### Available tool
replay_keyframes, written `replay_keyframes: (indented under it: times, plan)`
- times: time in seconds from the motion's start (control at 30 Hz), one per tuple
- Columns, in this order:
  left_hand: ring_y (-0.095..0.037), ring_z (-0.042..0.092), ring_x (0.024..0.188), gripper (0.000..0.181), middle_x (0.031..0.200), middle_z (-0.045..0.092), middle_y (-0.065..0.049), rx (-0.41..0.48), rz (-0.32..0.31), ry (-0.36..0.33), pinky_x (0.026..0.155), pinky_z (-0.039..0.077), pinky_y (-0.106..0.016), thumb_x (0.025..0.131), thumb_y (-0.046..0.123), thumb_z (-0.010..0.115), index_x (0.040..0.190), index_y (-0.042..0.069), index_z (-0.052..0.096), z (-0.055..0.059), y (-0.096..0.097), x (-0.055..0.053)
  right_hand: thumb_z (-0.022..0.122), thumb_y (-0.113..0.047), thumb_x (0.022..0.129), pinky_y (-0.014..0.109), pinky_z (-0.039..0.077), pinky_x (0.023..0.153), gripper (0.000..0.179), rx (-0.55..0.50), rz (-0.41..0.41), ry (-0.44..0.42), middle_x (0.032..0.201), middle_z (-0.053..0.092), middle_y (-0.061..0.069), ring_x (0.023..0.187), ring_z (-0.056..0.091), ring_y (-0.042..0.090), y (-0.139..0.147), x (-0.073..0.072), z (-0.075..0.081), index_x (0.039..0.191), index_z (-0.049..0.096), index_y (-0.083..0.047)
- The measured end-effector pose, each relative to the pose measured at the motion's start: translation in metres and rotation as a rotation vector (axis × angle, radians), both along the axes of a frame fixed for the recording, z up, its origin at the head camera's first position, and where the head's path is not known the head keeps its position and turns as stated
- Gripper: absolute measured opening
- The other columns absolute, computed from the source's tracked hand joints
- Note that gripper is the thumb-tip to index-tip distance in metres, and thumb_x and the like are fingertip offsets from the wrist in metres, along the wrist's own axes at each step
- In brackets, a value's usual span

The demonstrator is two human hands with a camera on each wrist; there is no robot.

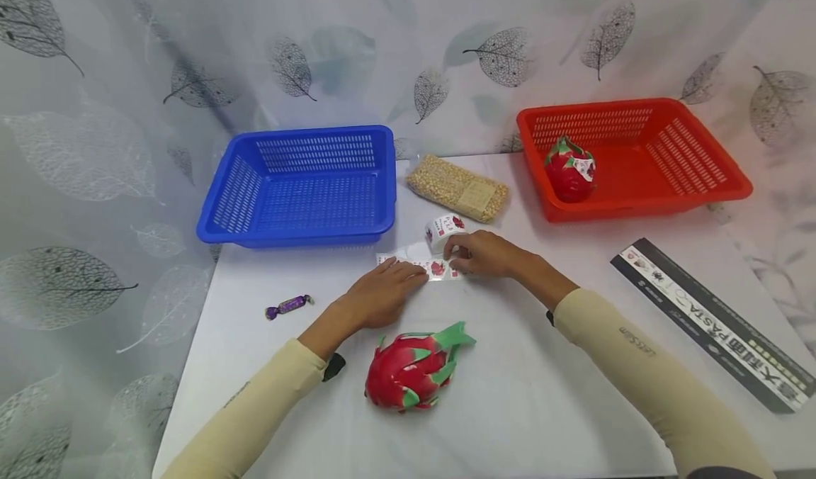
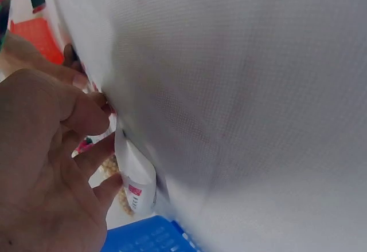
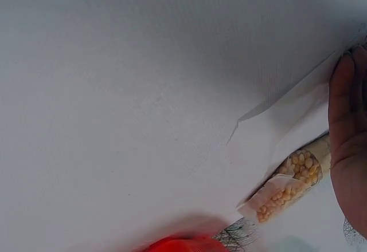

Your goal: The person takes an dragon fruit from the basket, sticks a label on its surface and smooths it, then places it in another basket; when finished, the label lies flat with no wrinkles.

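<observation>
Label strip (image 1: 436,271): white, printed with red fruit; on the tabletop (image 1: 542,408), between the two hands.
Left hand (image 1: 387,291): fingers extended, only slightly bent, tips resting on the strip; whether the thumb closes the grip cannot be told.
Right hand (image 1: 487,254): fingers curled, grip nearly closed, thumb and fingers pinching the strip's right end.
Roll of labels (image 1: 443,232): just beyond the strip, beside the right hand's fingers.
Dragon fruit (image 1: 404,373): red with green scales, lying on its side, nearer the person than the strip.
Second dragon fruit (image 1: 569,183): bears a white label; in the left part of the red basket (image 1: 644,211), far right.
Blue basket (image 1: 296,239): far left.
Bag of corn (image 1: 446,183): between the baskets.
Candy (image 1: 290,306): purple wrapper, left of the left hand.
Pasta box (image 1: 707,319): long, black and white, slanting at right.
Curtain (image 1: 376,1): leaf-printed, behind.
</observation>
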State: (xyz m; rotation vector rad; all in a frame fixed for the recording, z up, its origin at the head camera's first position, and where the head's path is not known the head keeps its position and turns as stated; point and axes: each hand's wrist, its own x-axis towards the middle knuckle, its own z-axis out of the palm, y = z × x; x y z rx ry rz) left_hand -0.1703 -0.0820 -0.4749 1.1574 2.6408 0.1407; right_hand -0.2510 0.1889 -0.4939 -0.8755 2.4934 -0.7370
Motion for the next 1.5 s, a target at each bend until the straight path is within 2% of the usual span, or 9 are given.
replay_keyframes:
  times: [0.17, 0.37, 0.6, 0.77, 0.97, 1.1, 1.23, 1.4, 1.5]
  plan:
    - [-0.028, 0.044, 0.15, 0.051, 0.156, 0.053, -0.008, 0.003, -0.01, 0.003, 0.13, 0.027, -0.05, 0.104, 0.006, 0.055, 0.155, 0.008, 0.051, 0.002, -0.001, -0.001, 0.072, -0.017, 0.102, 0.032, 0.048, 0.072, 0.006, 0.032, 0.033, -0.035, 0.079, 0.064, -0.004, 0.074, 0.056, 0.013, -0.001, -0.007, 0.001, 0.108, 0.071, -0.018]
    - [-0.028, 0.044, 0.151, 0.051, 0.156, 0.053, -0.008, 0.006, -0.003, -0.006, 0.13, 0.027, -0.05, 0.105, 0.006, 0.055, 0.156, 0.008, 0.051, 0.001, 0.0, -0.003, 0.066, -0.022, 0.105, 0.032, 0.048, 0.071, 0.005, 0.071, 0.04, -0.073, 0.084, 0.064, -0.004, 0.073, 0.057, 0.013, -0.004, -0.014, 0.002, 0.108, 0.068, -0.017]
    - [-0.028, 0.042, 0.152, 0.053, 0.159, 0.051, -0.008, -0.02, -0.001, -0.006, 0.13, 0.026, -0.049, 0.105, 0.01, 0.056, 0.158, 0.009, 0.048, -0.001, 0.001, -0.002, 0.058, -0.018, 0.107, 0.033, 0.046, 0.075, 0.009, 0.092, 0.024, -0.04, 0.085, 0.061, -0.004, 0.081, 0.056, 0.014, -0.005, -0.008, -0.002, 0.109, 0.066, -0.013]
    - [-0.027, 0.044, 0.15, 0.052, 0.157, 0.053, -0.006, -0.023, -0.001, 0.014, 0.13, 0.028, -0.049, 0.105, 0.01, 0.057, 0.156, 0.011, 0.051, -0.001, 0.003, -0.003, 0.057, -0.016, 0.107, 0.034, 0.047, 0.075, 0.008, 0.029, 0.0, -0.015, 0.082, 0.059, -0.004, 0.08, 0.056, 0.014, 0.002, 0.0, -0.006, 0.11, 0.062, -0.01]
    - [-0.026, 0.045, 0.149, 0.056, 0.155, 0.054, -0.004, -0.049, -0.005, 0.042, 0.129, 0.03, -0.045, 0.104, 0.01, 0.057, 0.159, 0.02, 0.05, -0.005, 0.007, -0.007, 0.059, -0.014, 0.107, 0.033, 0.047, 0.079, 0.008, -0.065, -0.047, -0.081, 0.086, 0.06, -0.001, 0.084, 0.056, 0.015, 0.008, 0.004, -0.009, 0.111, 0.06, -0.008]
    - [-0.026, 0.046, 0.149, 0.057, 0.156, 0.053, -0.005, -0.075, 0.01, 0.033, 0.129, 0.03, -0.045, 0.105, 0.013, 0.057, 0.16, 0.022, 0.048, -0.004, 0.009, -0.006, 0.056, -0.01, 0.106, 0.034, 0.047, 0.081, 0.007, -0.122, -0.061, -0.087, 0.091, 0.06, 0.002, 0.087, 0.055, 0.017, 0.008, 0.004, -0.011, 0.11, 0.059, -0.005]
    - [-0.026, 0.045, 0.15, 0.057, 0.157, 0.053, -0.006, -0.092, 0.024, 0.022, 0.129, 0.031, -0.045, 0.106, 0.014, 0.058, 0.161, 0.023, 0.048, -0.002, 0.011, -0.005, 0.053, -0.005, 0.107, 0.032, 0.045, 0.078, 0.004, -0.182, -0.072, -0.071, 0.095, 0.056, 0.006, 0.086, 0.052, 0.018, 0.008, 0.004, -0.013, 0.109, 0.055, -0.002]
    - [-0.027, 0.045, 0.15, 0.057, 0.157, 0.053, -0.006, -0.089, 0.03, 0.015, 0.128, 0.033, -0.045, 0.105, 0.015, 0.059, 0.16, 0.024, 0.049, -0.002, 0.011, -0.005, 0.051, -0.005, 0.109, 0.026, 0.045, 0.069, 0.004, -0.253, -0.118, -0.144, 0.088, 0.056, 0.006, 0.079, 0.052, 0.017, 0.008, 0.005, -0.014, 0.112, 0.051, -0.001]
    - [-0.027, 0.045, 0.15, 0.057, 0.157, 0.053, -0.006, -0.075, 0.025, 0.016, 0.127, 0.034, -0.045, 0.105, 0.013, 0.059, 0.16, 0.024, 0.049, -0.002, 0.011, -0.005, 0.055, -0.004, 0.108, 0.024, 0.047, 0.068, 0.006, -0.307, -0.137, -0.173, 0.088, 0.059, 0.008, 0.08, 0.054, 0.018, 0.01, 0.005, -0.012, 0.112, 0.053, -0.001]
